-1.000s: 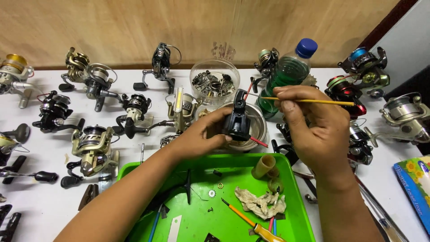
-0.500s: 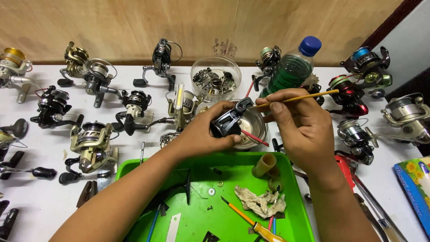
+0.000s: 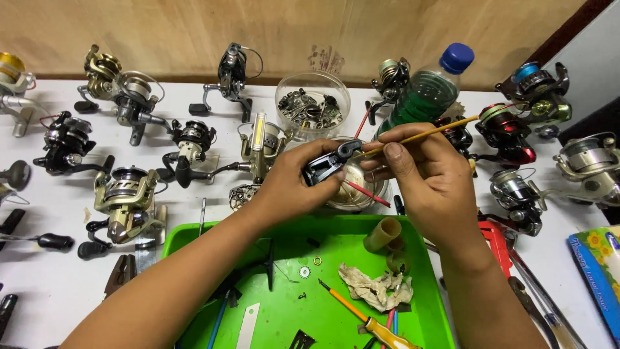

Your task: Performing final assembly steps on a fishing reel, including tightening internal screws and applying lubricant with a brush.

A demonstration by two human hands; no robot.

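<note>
The white table (image 3: 58,284) is crowded with fishing reels, about sixteen by my count, and the one green tray (image 3: 426,323) is sitting at the front edge. Above it the left hand (image 3: 287,190) is clenching a dark reel body (image 3: 326,167), now tipped flatter than a second ago. The right hand (image 3: 426,178) is pinching one thin yellow brush (image 3: 426,132), its tip now swung down against the part, so the brushing looks underway. One green bottle (image 3: 423,94), one orange screwdriver (image 3: 361,317).
</note>
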